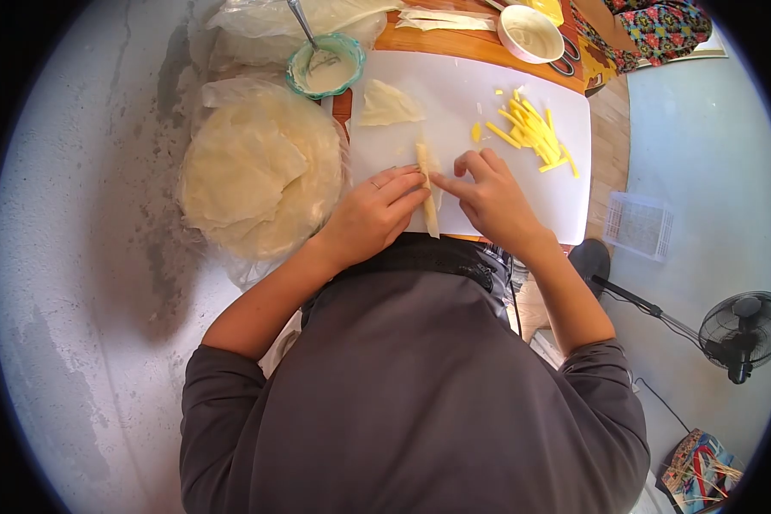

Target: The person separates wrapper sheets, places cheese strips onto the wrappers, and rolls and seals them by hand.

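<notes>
On the white board [471, 77] lies a thin rolled wrapper [432, 218], running away from my body. My left hand [375, 210] rests on its left side, fingers closed together on the roll. At its right side is my right hand [497, 201], index finger stretched to the roll and the other fingers bent, apart from one another. A loose piece of wrapper [389, 104] lies above my left hand. Yellow sticks [533, 130] are piled at the board's right. A stack of round wrappers [257, 176] in clear plastic sits to the left.
A teal-rimmed bowl [327, 68] with white paste and a spoon stands at the upper left. A white bowl [531, 36] and scissors [565, 60] are at the upper right. Another person's patterned clothing [664, 32] shows beyond. A fan [741, 330] stands right.
</notes>
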Action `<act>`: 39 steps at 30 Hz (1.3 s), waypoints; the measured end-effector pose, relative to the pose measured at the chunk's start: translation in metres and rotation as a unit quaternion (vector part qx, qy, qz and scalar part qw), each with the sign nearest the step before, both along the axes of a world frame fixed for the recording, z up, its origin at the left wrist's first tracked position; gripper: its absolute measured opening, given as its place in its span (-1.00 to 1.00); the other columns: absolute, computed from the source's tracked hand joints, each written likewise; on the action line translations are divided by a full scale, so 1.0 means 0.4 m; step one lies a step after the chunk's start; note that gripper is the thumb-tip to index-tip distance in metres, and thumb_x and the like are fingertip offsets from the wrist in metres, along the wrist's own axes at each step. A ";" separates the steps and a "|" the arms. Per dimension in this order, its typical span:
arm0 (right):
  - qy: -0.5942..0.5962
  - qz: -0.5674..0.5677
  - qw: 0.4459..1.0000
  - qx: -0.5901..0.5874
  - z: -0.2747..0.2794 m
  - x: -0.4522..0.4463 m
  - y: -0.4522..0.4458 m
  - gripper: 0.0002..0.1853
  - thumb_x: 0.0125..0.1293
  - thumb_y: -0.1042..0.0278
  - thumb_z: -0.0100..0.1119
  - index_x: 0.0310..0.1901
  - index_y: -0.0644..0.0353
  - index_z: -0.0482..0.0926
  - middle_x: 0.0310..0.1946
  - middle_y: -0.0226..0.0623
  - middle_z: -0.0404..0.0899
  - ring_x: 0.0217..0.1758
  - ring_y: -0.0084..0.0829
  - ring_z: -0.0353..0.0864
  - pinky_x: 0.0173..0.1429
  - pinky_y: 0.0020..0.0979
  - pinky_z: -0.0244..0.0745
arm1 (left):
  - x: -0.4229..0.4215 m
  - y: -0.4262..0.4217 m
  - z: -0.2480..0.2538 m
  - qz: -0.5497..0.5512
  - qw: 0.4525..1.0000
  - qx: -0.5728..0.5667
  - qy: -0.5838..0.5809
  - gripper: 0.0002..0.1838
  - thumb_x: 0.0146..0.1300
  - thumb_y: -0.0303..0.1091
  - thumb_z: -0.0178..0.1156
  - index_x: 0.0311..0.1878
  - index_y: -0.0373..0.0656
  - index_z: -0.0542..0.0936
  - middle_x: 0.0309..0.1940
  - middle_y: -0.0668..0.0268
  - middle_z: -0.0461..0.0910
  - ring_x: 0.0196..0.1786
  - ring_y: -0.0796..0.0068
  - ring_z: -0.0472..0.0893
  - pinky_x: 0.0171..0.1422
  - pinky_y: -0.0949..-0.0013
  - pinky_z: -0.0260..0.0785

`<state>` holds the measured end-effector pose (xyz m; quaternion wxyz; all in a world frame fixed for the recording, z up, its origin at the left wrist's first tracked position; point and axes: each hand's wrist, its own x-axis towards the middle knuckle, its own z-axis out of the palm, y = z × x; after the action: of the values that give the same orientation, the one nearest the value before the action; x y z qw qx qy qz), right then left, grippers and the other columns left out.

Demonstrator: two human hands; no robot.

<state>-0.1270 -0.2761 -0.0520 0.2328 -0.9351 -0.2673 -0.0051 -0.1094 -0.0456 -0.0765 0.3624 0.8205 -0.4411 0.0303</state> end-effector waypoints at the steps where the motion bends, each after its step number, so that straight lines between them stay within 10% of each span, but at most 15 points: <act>1: 0.003 0.013 1.000 -0.007 0.004 -0.010 -0.007 -0.58 0.05 0.59 0.21 -0.01 0.06 0.71 -0.20 -0.31 0.45 -0.07 -0.27 0.43 0.03 -0.27 0.42 | -0.001 0.000 0.000 0.000 1.000 0.000 0.001 -0.65 0.10 -0.62 0.23 0.01 -0.28 0.61 0.09 0.14 0.57 0.24 0.10 0.55 0.31 0.16 0.42; 39: 0.074 -0.119 0.983 0.118 0.033 -0.083 -0.056 -0.59 0.13 0.71 0.07 -0.01 0.14 0.67 -0.20 -0.18 0.45 -0.11 -0.21 0.51 -0.01 -0.30 0.47 | 0.149 -0.038 0.018 -0.175 0.972 0.067 -0.139 -0.78 0.08 -0.46 0.18 -0.16 -0.19 0.63 -0.03 0.37 0.62 0.11 0.30 0.55 0.17 0.28 0.48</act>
<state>-0.1604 -0.2985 -0.0387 0.3586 -0.9239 -0.1335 0.0048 -0.0499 -0.0610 -0.0694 0.2414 0.7407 -0.6249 0.0508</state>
